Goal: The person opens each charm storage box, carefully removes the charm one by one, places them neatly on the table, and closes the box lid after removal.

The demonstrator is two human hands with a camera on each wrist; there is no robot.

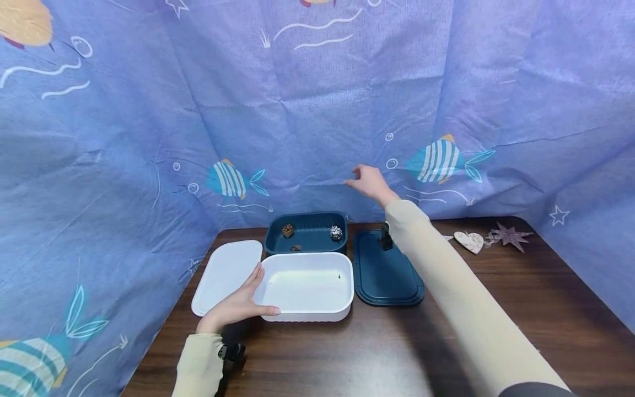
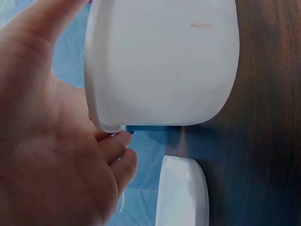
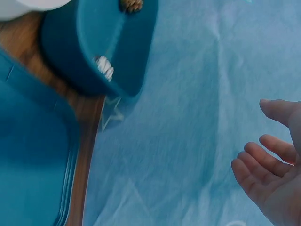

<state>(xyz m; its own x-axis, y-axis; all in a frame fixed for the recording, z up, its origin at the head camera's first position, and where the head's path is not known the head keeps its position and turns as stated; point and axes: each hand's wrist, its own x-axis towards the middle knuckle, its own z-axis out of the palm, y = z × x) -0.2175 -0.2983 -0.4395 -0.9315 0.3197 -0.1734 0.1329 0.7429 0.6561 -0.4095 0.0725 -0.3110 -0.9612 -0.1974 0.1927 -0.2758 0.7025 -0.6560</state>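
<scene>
A white plastic box [image 1: 305, 292] stands open at the front of the table. My left hand [image 1: 238, 302] grips its left end, thumb along the near side and fingers at the far left corner; in the left wrist view the fingertips [image 2: 123, 165] curl below the rim. Behind it is a dark blue box [image 1: 312, 238] holding a brown pine cone [image 1: 288, 230], a white-tipped pine cone [image 1: 336, 233] and another one partly hidden by the front wall. My right hand [image 1: 369, 183] is raised in front of the curtain, fingers loosely bent, with nothing in it.
A white lid [image 1: 228, 275] lies to the left and a dark blue lid [image 1: 387, 275] to the right, under my right forearm. At the back right rest a whitish heart ornament [image 1: 469, 241] and a purple glittery star [image 1: 511, 236]. A blue fish-print curtain [image 1: 317, 110] hangs behind the table.
</scene>
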